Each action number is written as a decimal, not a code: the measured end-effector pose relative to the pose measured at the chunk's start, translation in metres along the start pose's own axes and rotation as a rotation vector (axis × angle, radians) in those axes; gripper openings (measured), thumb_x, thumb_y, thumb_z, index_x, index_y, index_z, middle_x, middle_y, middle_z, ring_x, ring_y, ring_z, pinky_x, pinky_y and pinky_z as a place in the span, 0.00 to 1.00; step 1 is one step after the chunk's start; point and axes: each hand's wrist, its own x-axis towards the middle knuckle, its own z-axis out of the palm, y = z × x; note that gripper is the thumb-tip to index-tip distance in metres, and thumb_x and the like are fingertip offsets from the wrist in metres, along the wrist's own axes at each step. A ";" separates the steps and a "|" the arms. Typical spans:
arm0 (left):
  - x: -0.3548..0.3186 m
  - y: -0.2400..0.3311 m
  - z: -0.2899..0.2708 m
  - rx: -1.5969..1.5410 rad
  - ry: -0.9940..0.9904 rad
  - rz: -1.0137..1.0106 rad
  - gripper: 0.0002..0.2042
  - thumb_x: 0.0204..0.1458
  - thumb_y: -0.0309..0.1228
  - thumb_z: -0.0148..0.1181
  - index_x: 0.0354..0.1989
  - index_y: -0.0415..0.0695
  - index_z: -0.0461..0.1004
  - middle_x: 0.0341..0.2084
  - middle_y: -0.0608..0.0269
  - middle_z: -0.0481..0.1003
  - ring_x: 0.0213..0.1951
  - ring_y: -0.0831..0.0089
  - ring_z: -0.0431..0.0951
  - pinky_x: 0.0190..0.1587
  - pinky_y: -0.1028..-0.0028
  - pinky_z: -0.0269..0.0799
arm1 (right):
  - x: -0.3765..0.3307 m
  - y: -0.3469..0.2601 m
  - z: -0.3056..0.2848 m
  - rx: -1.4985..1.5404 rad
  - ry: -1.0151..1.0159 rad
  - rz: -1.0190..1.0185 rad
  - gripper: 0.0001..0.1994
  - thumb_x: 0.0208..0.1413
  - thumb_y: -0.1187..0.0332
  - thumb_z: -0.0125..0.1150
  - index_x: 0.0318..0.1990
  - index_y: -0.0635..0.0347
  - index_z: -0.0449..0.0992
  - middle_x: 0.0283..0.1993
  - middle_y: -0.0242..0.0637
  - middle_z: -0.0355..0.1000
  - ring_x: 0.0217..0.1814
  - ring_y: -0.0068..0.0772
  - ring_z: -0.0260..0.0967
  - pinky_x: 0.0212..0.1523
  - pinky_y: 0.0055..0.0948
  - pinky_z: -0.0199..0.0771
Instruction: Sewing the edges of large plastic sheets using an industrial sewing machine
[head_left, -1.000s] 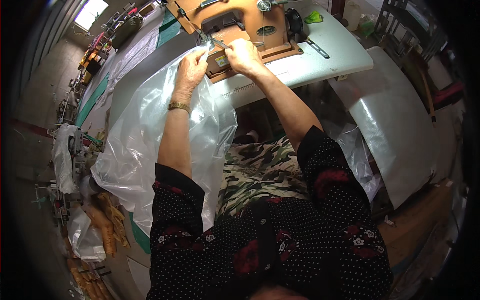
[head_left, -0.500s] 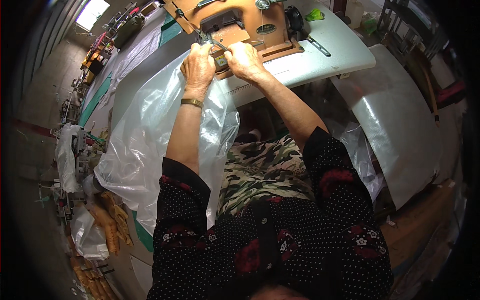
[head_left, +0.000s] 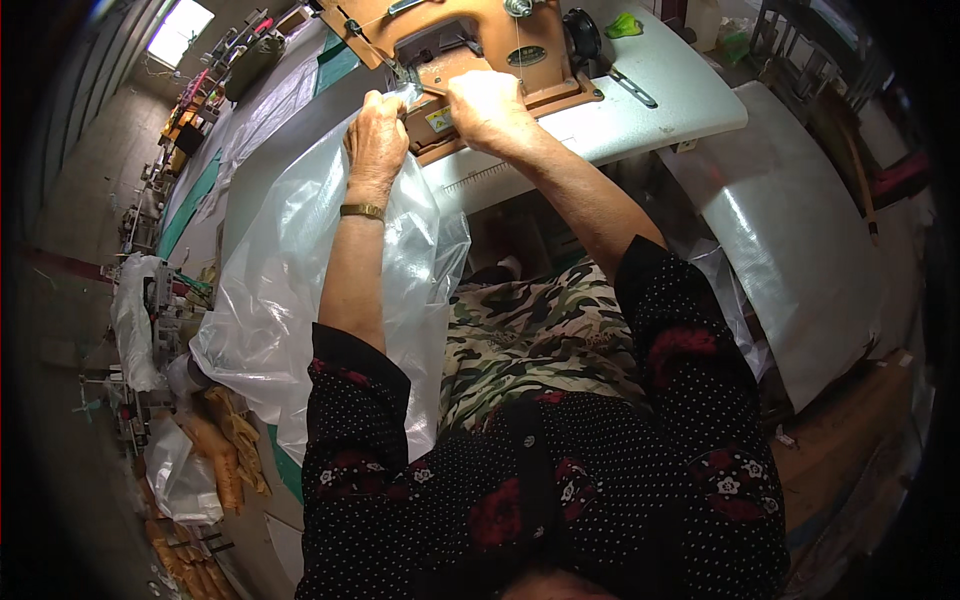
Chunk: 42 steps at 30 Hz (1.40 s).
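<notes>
Clear plastic sheeting (head_left: 275, 290) drapes from an orange-brown sewing machine (head_left: 490, 50) down over the table's front edge and my left forearm. My left hand (head_left: 377, 145) is closed on its gathered upper edge, just left of the machine's needle area. On the machine's bed, my right hand (head_left: 488, 110) is curled shut, its back toward me. A thin dark piece sticks out from its fingers toward the needle area; what it is I cannot make out. Strong lamp light washes out the knuckles.
The pale machine table (head_left: 690, 105) carries a bright green item (head_left: 624, 25) and a metal loop-shaped part (head_left: 633, 88) at right. A large whitish sheet (head_left: 770, 250) hangs on the right. Tan rolls (head_left: 215, 455) and a bundled plastic bag (head_left: 180, 470) lie at lower left.
My left hand has shifted slightly left and toward me with the sheeting. My right hand has turned and moved a little up, so the gap between the hands is wider.
</notes>
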 end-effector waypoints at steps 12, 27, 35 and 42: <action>0.004 -0.008 0.026 -0.282 0.140 -0.080 0.11 0.51 0.26 0.53 0.41 0.37 0.77 0.30 0.48 0.78 0.33 0.58 0.79 0.41 0.64 0.73 | -0.003 0.018 0.045 0.502 0.053 0.216 0.14 0.55 0.60 0.52 0.34 0.60 0.80 0.37 0.51 0.77 0.45 0.57 0.74 0.47 0.49 0.72; 0.013 -0.010 0.024 -0.287 -0.077 -0.047 0.16 0.54 0.31 0.52 0.49 0.38 0.75 0.37 0.41 0.77 0.40 0.51 0.79 0.44 0.64 0.72 | -0.012 -0.005 0.035 1.394 -0.288 0.629 0.08 0.56 0.66 0.57 0.31 0.61 0.76 0.17 0.31 0.67 0.15 0.25 0.60 0.15 0.29 0.61; 0.013 -0.019 0.023 -0.261 -0.141 0.000 0.17 0.54 0.32 0.47 0.49 0.39 0.76 0.43 0.41 0.76 0.47 0.44 0.75 0.51 0.57 0.70 | -0.006 -0.022 0.034 1.661 -0.322 0.749 0.07 0.58 0.67 0.54 0.35 0.60 0.75 0.16 0.28 0.62 0.14 0.22 0.53 0.19 0.31 0.57; 0.011 -0.022 0.029 -0.396 -0.121 -0.088 0.18 0.54 0.34 0.49 0.50 0.40 0.76 0.44 0.41 0.76 0.49 0.45 0.76 0.54 0.59 0.70 | -0.012 -0.043 0.053 1.941 -0.125 0.764 0.08 0.57 0.68 0.56 0.28 0.61 0.73 0.15 0.30 0.61 0.13 0.24 0.56 0.16 0.32 0.60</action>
